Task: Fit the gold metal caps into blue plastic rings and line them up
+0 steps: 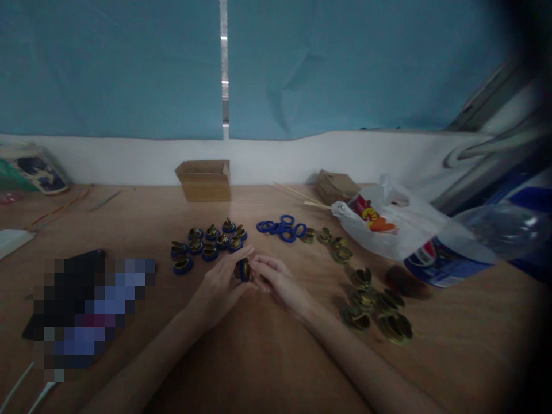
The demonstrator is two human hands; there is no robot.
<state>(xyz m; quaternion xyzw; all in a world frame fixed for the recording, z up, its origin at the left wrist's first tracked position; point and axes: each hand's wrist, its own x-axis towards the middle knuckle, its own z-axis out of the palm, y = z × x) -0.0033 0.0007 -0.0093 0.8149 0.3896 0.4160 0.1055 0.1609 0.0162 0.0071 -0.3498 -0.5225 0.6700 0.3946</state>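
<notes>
Between my two hands, above the middle of the table, is a brass-coloured metal piece with a blue ring [244, 270] around it. My left hand [222, 282] is closed on it from the left. My right hand [276, 279] pinches at its right side, fingertips together. Beyond my left hand stands a group of brass pieces with blue rings [210, 251], several with raised flaps. Past my right hand lies a small pile of loose blue rings [287, 233]. Brass pieces without rings [364, 302] are scattered to the right.
An open cardboard box [207, 183] stands by the wall. At right are a flattened brown carton [336, 185], a white plastic bag [401, 207], and a plastic bottle [466, 253] lying tilted. Thin sticks [302, 195] lie near the bag. A dark device [73, 282] and cables are at left.
</notes>
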